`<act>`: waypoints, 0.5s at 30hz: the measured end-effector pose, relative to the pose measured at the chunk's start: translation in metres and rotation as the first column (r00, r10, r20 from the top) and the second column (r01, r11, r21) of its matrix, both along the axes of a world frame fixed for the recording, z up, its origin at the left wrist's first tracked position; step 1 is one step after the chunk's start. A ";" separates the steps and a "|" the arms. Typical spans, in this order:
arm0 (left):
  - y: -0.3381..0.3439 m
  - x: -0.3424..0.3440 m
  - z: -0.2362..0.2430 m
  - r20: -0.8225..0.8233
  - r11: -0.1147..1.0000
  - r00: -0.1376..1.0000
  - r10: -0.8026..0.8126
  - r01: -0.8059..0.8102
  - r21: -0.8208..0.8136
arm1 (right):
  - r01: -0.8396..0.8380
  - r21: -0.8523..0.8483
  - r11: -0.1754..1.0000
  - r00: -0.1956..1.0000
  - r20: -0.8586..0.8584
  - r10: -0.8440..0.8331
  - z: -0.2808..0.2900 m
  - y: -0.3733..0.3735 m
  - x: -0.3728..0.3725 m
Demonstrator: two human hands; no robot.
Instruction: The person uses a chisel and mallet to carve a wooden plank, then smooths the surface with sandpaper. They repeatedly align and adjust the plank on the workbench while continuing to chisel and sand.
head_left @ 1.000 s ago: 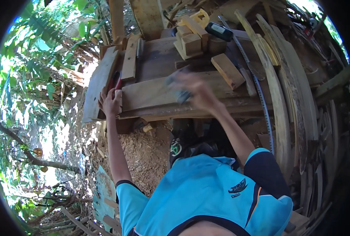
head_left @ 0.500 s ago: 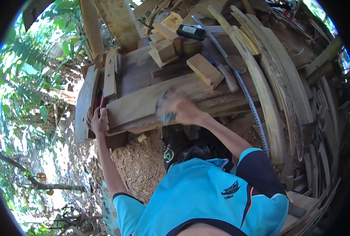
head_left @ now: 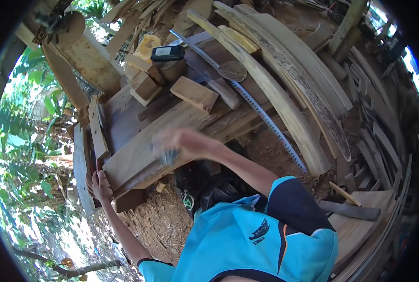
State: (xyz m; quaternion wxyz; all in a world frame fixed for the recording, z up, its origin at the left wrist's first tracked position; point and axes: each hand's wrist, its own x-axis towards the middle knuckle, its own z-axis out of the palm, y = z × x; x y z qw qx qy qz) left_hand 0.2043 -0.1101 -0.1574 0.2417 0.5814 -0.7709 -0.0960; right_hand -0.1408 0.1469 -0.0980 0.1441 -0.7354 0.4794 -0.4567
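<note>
A long wooden plank lies along the near side of the workbench. At its left end, my left hand grips the plank with bent fingers, close to a thin red thing partly hidden beside it. My right hand, smeared by motion, is over the plank's middle near the front edge. Its fingers are closed round a blurred grey sheet-like piece, whose kind I cannot make out. Beyond the plank rests a rectangular wood block, with a wooden tool handle beside it.
A black device sits among stacked wood blocks. A measuring tape stretches diagonally past a round wood disc. Long curved boards lie to the right, and wood shavings cover the ground below the bench.
The whole view has turned and shifted, so the bench appears further left. My right hand has stayed over the plank, blurred in both frames; my left hand remains at its left end.
</note>
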 end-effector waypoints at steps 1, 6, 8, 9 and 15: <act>-0.004 0.011 0.000 -0.030 0.999 1.000 0.007 -0.006 0.036 | 0.227 -0.086 0.970 0.964 -0.121 -0.236 -0.010 -0.001 0.000; -0.001 0.009 -0.002 0.049 1.000 0.999 0.012 -0.013 0.015 | 0.322 -0.119 0.939 0.902 -0.262 -0.343 -0.023 0.033 0.009; -0.002 0.012 0.003 0.035 0.996 0.999 0.001 -0.004 0.088 | 0.298 0.081 0.951 0.952 0.052 -0.303 -0.002 0.042 0.000; -0.001 0.016 0.003 0.028 0.992 1.000 0.003 -0.006 0.124 | 0.253 0.174 0.952 0.934 0.213 -0.287 0.007 0.044 -0.007; 0.003 -0.012 0.010 0.018 0.999 1.000 -0.004 0.003 0.050 | 0.939 -0.074 0.336 0.285 -0.379 -0.880 0.010 0.020 -0.058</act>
